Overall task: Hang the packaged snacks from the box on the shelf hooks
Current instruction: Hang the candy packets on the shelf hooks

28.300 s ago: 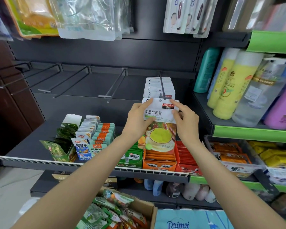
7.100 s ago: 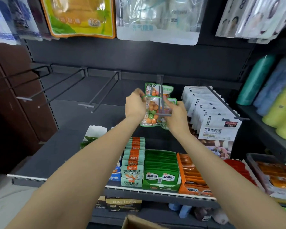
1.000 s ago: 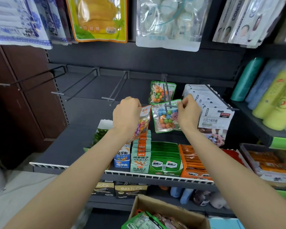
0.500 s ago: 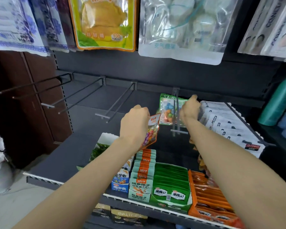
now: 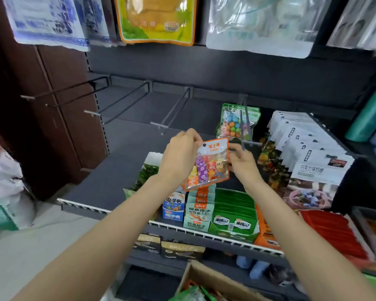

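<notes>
An orange-edged candy packet (image 5: 211, 164) is held up in front of the shelf, its hang hole at the top left. My left hand (image 5: 179, 158) pinches its upper left edge and my right hand (image 5: 241, 161) grips its right side. Just behind and to the right, green packets of coloured candy (image 5: 232, 122) hang on a hook (image 5: 245, 127). An empty hook (image 5: 172, 114) sticks out to the left of it, above my left hand. The cardboard box (image 5: 206, 281) with more snacks shows at the bottom edge.
White packets (image 5: 313, 157) fill the hook on the right. Two more empty hooks (image 5: 115, 98) stand further left. Snack cartons (image 5: 232, 211) line the shelf below my hands. Large bags (image 5: 156, 18) hang overhead. Bottles (image 5: 371, 114) stand at the far right.
My right hand left the hook with the green packets and came down to the orange packet. Both hands now hold that packet up, facing me.
</notes>
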A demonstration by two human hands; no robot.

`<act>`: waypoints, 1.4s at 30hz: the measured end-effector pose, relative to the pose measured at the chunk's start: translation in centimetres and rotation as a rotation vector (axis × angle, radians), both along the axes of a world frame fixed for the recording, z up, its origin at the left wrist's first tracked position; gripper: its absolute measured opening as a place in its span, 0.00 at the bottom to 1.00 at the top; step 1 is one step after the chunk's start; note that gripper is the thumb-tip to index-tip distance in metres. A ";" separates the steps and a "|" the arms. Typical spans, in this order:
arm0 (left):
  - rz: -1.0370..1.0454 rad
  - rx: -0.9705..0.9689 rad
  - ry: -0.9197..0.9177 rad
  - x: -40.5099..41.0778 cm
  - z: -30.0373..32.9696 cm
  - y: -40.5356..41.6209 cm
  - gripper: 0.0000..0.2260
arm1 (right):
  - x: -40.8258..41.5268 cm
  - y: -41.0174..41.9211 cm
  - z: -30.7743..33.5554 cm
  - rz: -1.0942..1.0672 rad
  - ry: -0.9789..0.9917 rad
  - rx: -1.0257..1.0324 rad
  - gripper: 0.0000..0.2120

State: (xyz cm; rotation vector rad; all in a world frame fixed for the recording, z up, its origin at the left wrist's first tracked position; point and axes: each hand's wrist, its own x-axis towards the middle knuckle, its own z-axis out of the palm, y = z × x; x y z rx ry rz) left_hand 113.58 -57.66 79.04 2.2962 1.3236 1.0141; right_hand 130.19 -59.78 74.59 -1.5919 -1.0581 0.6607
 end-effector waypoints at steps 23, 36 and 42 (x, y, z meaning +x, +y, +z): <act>0.007 -0.378 -0.597 -11.2 -0.4 4.1 0.03 | -14.4 -1.1 2.5 -0.172 -0.291 0.295 0.16; 0.094 -0.214 -0.597 -10.4 -0.8 4.4 0.09 | -13.9 0.2 1.8 -0.182 -0.352 0.295 0.18; 0.035 -0.151 -0.444 -9.5 -2.7 4.7 0.19 | -13.0 1.1 1.4 0.014 -0.499 0.123 0.32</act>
